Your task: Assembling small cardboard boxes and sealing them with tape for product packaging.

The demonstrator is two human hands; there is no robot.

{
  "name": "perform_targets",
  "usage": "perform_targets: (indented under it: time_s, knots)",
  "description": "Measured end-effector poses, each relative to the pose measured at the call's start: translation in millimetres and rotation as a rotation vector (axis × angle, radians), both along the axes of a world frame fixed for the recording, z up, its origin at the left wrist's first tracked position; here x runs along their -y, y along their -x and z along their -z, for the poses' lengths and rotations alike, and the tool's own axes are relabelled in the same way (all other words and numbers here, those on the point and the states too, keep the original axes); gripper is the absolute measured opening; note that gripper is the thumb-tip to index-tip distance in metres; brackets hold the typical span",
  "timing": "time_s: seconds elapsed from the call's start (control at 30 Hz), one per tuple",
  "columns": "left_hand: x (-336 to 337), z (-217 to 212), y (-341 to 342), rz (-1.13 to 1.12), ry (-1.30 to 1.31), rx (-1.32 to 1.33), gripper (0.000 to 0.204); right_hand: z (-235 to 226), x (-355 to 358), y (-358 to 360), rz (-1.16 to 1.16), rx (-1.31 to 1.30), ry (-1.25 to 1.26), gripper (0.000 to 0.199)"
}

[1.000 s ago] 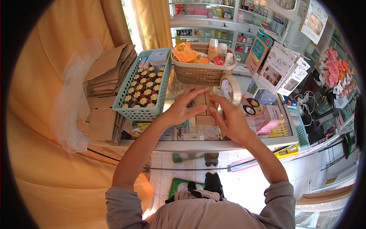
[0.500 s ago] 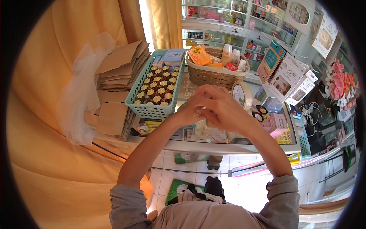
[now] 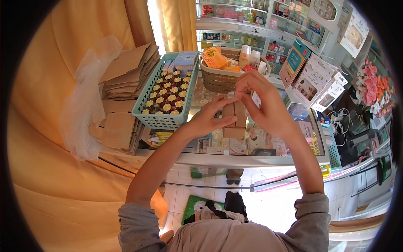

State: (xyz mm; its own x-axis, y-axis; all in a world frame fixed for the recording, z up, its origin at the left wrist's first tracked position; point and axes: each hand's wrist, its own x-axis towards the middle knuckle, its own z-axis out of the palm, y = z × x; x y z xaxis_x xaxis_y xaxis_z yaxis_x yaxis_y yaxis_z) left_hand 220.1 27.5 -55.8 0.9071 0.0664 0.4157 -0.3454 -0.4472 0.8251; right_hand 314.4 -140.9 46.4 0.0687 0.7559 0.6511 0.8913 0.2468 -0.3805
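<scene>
A small brown cardboard box (image 3: 234, 131) lies on the glass counter in front of me. My left hand (image 3: 210, 117) is closed round its left side, with the thumb along the near part and the fingers toward the far end. Over the box's far end, my right hand (image 3: 264, 105) is pinched, thumb and forefinger together; what they hold is too small to make out. A roll of tape (image 3: 256, 99) is mostly hidden behind my right hand.
Left of my hands stands a green basket (image 3: 161, 122) of gold-capped bottles, beside flattened cardboard (image 3: 119, 130) and bubble wrap (image 3: 82, 109). Behind is a brown basket (image 3: 218, 80) of toiletries. Boxed goods (image 3: 312, 86) stand at right. The counter's front edge (image 3: 252, 160) runs before me.
My hands were clasped together over the counter, hiding most of the box. They have moved apart, the left onto the box's side and the right up and rightward, so the box shows now.
</scene>
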Motion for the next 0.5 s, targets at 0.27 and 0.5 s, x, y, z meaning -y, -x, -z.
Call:
perform_targets:
  time_s: [0.27,0.5]
  knots:
    - [-3.1,4.4,-0.8,0.008,-0.031,0.045,0.055,26.5,-4.9,-25.6,0.102,-0.331,0.332,0.007]
    - [-2.6,5.1,-1.5,-0.026,-0.067,0.037,0.058,39.0,-16.7,-26.2,0.152,-0.36,0.385,0.015]
